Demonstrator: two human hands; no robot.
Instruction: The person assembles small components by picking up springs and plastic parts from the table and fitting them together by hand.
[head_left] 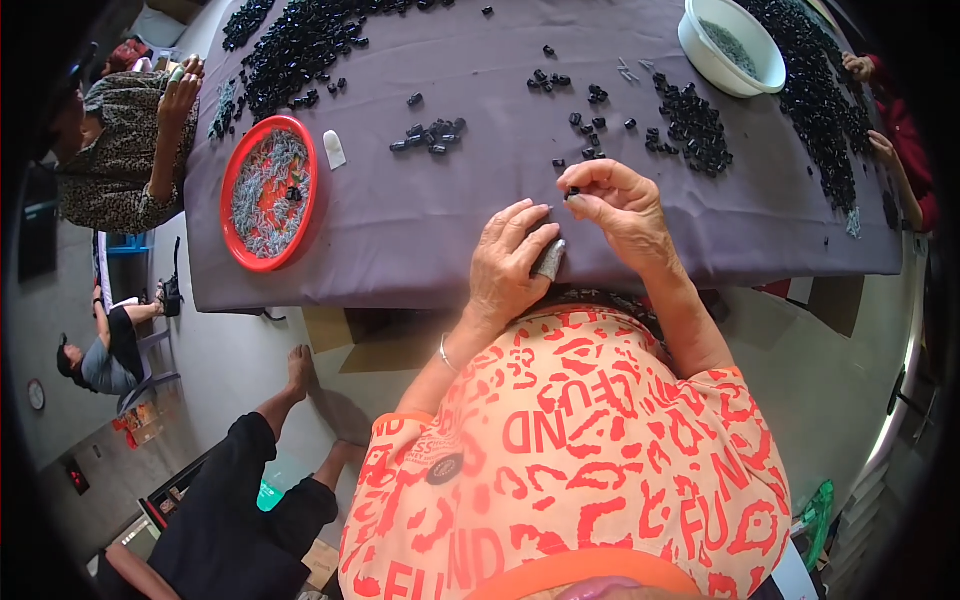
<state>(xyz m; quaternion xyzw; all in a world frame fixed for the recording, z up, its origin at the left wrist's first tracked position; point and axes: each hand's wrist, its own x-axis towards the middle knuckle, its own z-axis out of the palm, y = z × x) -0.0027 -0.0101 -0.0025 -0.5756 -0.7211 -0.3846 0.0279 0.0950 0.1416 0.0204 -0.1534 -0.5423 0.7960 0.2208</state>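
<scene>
My right hand [625,215] is raised just above the near edge of the table, thumb and forefinger pinching a small black plastic part [572,192]. Close beside it, my left hand [508,262] rests at the table edge with its fingers curled. Under these fingers shows a greyish piece [549,261] with a silvery end; its kind is not clear. Just beyond my right hand lie several loose black parts [590,130], with a larger cluster of black parts [695,130] to the right. A small group of them [430,136] sits farther left.
A red tray [312,180] of thin grey pieces stands left, near a white flat piece [334,150]. A white bowl [705,65] with grey pieces stands far right. Big black heaps [290,55] line the purple-grey cloth [400,230]. Other people sit at both sides.
</scene>
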